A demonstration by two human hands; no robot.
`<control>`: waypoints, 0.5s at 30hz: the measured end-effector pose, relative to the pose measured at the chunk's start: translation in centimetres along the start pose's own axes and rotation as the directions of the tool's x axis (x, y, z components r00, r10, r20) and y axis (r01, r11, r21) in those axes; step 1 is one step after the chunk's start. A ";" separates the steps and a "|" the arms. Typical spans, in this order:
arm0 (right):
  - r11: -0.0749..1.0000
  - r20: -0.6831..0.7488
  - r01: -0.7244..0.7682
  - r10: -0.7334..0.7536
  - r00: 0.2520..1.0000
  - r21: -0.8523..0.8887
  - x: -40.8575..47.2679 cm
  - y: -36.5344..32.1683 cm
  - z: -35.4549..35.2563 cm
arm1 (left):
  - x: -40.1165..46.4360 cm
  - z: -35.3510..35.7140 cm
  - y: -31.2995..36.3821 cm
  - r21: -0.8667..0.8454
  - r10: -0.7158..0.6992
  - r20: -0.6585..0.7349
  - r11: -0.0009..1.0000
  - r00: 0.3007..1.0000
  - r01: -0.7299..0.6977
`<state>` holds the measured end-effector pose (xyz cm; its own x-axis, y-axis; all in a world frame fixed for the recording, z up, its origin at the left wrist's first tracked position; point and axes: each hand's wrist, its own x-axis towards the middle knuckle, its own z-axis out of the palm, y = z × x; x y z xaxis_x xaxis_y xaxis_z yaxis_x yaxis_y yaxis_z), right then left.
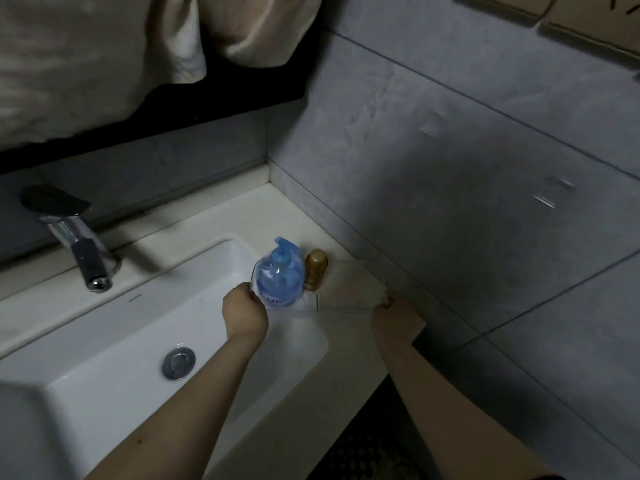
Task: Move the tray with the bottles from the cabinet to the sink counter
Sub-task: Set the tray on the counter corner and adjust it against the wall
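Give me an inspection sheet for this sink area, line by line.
Surface: white sink counter, right of the basin, in the corner of the tiled walls.
Job's things: clear tray on the counter, holding a blue pump bottle and a gold-capped bottle, both upright, side by side.
Clutter: nothing seen.
Hands: left hand grips the tray's left edge by the blue bottle; right hand holds its right edge.
Cables: nothing seen.
Surroundings: chrome faucet, drain plug, grey wall tiles, beige cloth hanging above.
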<state>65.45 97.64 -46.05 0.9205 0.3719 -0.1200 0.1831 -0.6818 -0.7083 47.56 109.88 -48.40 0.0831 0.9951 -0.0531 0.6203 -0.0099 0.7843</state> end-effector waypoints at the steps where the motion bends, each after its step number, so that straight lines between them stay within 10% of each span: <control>1: 1.000 0.031 0.019 -0.019 0.999 -0.002 0.3 -0.4 0.3 | 0.3 -0.1 0.1 0.009 -0.009 -0.013 1.000 1.000 0.009; 15: 0.979 0.250 0.195 -0.204 0.947 0.060 6.3 -7.3 6.0 | 5.5 -1.3 0.7 -0.012 -0.172 -0.218 0.985 0.961 0.173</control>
<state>67.84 108.70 -45.81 0.7477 0.6485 -0.1425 0.3383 -0.5567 -0.7587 47.44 115.47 -47.38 -0.1967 0.9791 -0.0510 0.6155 0.1638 0.7709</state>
